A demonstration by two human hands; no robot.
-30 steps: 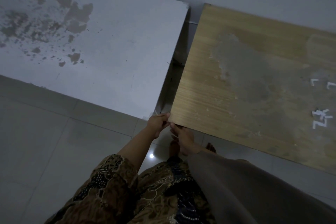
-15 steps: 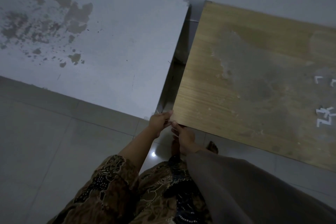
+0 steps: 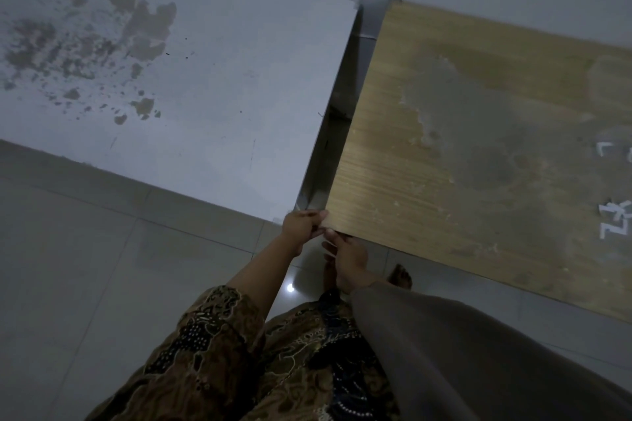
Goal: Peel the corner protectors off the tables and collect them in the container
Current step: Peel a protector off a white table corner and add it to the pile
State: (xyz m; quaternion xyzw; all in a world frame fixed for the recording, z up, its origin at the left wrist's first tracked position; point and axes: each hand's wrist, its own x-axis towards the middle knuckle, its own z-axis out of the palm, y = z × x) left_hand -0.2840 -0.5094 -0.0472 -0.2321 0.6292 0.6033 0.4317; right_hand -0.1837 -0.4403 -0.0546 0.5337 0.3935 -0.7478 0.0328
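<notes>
At near corner of wood table (image 3: 478, 133): left hand (image 3: 301, 225) and right hand (image 3: 345, 255), fingers curled at the corner edge. Corner protector too small to make out; grip contents cannot be told. White table (image 3: 205, 96) just left, across a narrow gap.

White table (image 3: 212, 85) left of wooden table (image 3: 478, 154) (narrow gap between).

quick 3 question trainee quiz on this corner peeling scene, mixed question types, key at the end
1. True or false: both hands are at the near corner of the white table.
2. Which hand has its fingers on the corner from the gap side? A left, B right.
3. Fill in: the container for collected protectors is ___ in this view.

Key: 1 false, they work at the wooden table corner. 2 A, left hand; right hand sits below the edge. 3 not visible.
</notes>
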